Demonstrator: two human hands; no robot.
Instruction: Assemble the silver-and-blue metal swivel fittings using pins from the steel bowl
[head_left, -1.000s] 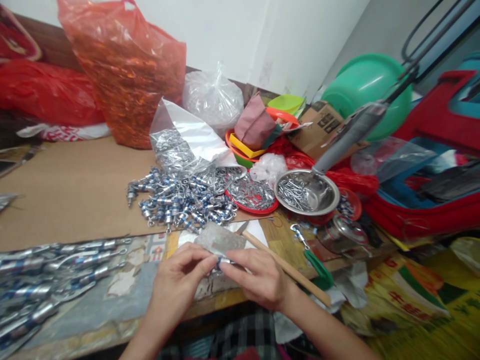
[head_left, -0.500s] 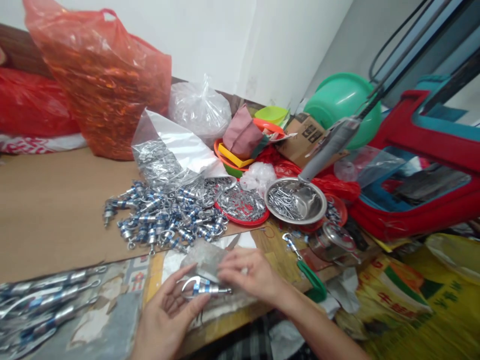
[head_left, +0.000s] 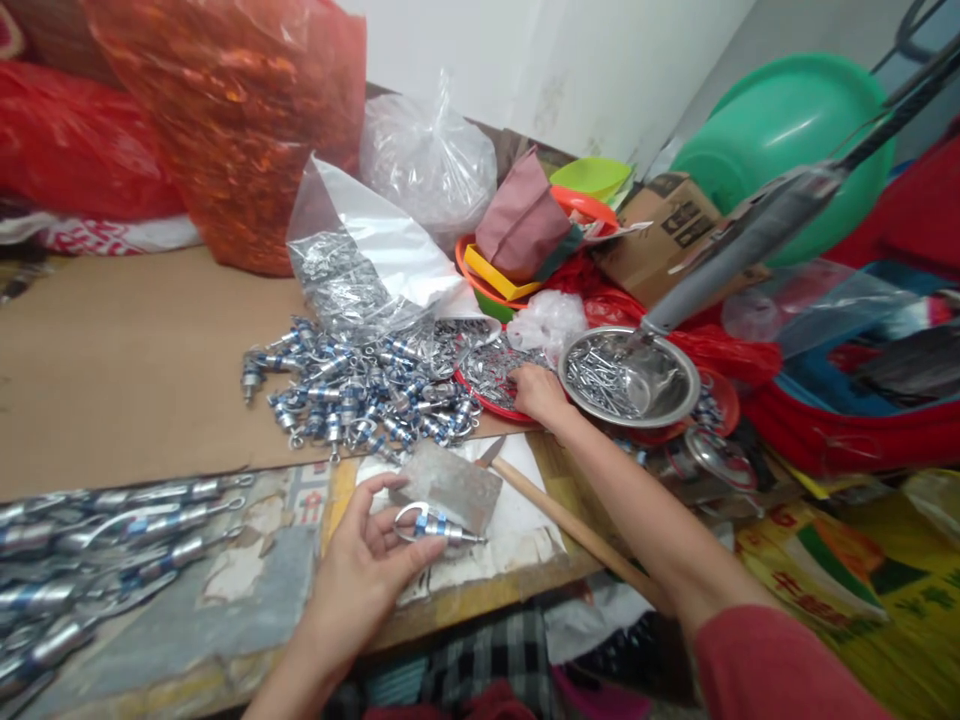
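Observation:
My left hand (head_left: 375, 545) is closed round a small silver metal hook fitting (head_left: 436, 525) with a blue band, its curved hook toward the palm and its thin tip pointing right. Behind the fitting lies a flat grey metal block (head_left: 450, 485) on white paper (head_left: 525, 540). My right hand (head_left: 541, 395) reaches into a red plate (head_left: 487, 402) heaped with small metal pieces (head_left: 491, 370). Its fingers are bent down and pressed together among the pieces; what they pinch is hidden. A heap of similar hook fittings (head_left: 360, 395) lies left of the plate.
A steel bowl (head_left: 679, 400) of metal pins stands right of the plate, below a grey-handled hanging tool (head_left: 742, 250). A wooden-handled tool (head_left: 585, 525) lies under my right forearm. Larger hook fittings (head_left: 112, 560) lie at left. Bags (head_left: 247, 130) line the back.
My right hand has left the fitting and moved up and away to the red plate. The left hand still holds the fitting. The view has shifted, and the wooden-handled tool shows more fully.

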